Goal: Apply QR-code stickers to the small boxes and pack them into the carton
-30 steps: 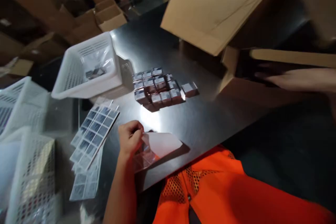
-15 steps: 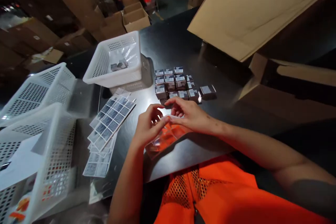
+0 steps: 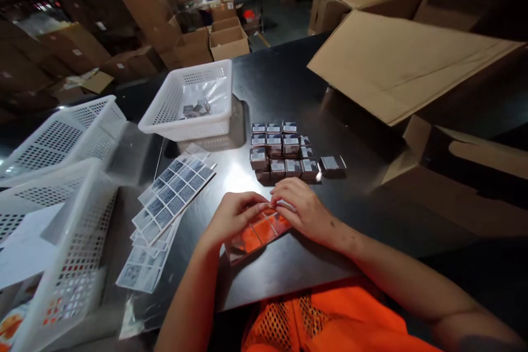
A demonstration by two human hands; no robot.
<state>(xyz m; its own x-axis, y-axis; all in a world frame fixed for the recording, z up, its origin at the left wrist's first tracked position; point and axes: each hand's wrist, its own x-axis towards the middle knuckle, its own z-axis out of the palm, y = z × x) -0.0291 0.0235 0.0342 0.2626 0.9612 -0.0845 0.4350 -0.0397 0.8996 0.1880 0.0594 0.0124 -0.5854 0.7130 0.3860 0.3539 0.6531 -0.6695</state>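
A glossy, see-through sheet [image 3: 261, 232] with a grid of squares lies tilted near the table's front edge, mirroring orange. My left hand [image 3: 238, 214] is closed on its upper left part, thumb stretched along the top edge. Meeting it there, my right hand [image 3: 300, 210] has bent fingers at the sheet's top right edge, fingertips close to the left thumb. Whether a small piece sits between the fingertips is hidden. Just beyond the hands stand rows of small dark boxes [image 3: 274, 146] with white barcode labels. One more small box [image 3: 332, 166] lies to their right.
Sheets of printed labels [image 3: 175, 190] are fanned out on the metal table [image 3: 280, 275] at left. A white basket [image 3: 185, 126] holding small boxes stands behind them. More white baskets [image 3: 78, 231] line the left side. A large open carton [image 3: 404, 60] is at right.
My fingers have come down closer to the sheet, and the right hand's fingers lie flatter over its top edge. The camera view has tilted up a little.
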